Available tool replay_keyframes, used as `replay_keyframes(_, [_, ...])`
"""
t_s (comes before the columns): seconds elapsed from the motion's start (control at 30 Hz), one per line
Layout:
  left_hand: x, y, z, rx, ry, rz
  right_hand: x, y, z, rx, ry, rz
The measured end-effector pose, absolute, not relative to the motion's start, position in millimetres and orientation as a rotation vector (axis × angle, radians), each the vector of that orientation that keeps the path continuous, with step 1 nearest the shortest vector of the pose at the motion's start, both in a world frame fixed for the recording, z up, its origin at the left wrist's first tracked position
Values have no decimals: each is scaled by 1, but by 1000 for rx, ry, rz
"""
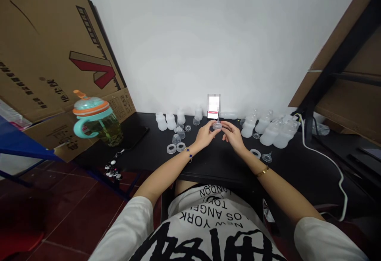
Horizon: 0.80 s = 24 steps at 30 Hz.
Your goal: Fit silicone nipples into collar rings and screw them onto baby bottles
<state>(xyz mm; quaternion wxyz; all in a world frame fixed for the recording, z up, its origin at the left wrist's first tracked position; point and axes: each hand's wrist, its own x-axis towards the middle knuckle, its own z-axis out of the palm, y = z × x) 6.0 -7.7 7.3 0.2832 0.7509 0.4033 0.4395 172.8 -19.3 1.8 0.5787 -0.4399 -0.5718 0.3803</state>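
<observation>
A clear baby bottle nipple (217, 126) is held up between my two hands, its thin tip pointing upward. My left hand (205, 134) pinches its base from the left, thumb in front. From the right, the curled fingers of my right hand (233, 134) close on the same base. Just behind stands a phone with a lit screen (213, 107). To the left of my hands lie white bottle rings (171, 149) and clear bottle caps (176, 138). Near my right wrist are another ring (255, 153) and a loose nipple (267, 157).
White bottles (161, 122) stand at the back left; several more bottles (269, 133) are grouped at right. A teal-handled drink jug (97, 120) and a dark tablet-like object (137, 138) are at left. A white cable (324, 163) crosses the right side. Cardboard boxes (53, 54) flank the black table (208, 163).
</observation>
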Motion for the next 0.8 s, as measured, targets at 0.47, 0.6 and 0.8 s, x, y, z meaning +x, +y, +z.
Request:
replay_keyframes(0.47, [6, -4, 5, 1923, 909, 1194, 172, -18, -1, -1068, -1401, 825])
replay_keyframes(0.6, [6, -5, 6, 1868, 917, 1202, 173, -16, -3, -1069, -1391, 793])
replay_keyframes(0.8, [5, -6, 7, 1906, 982, 1220, 174, -16, -4, -1099, -1432, 785])
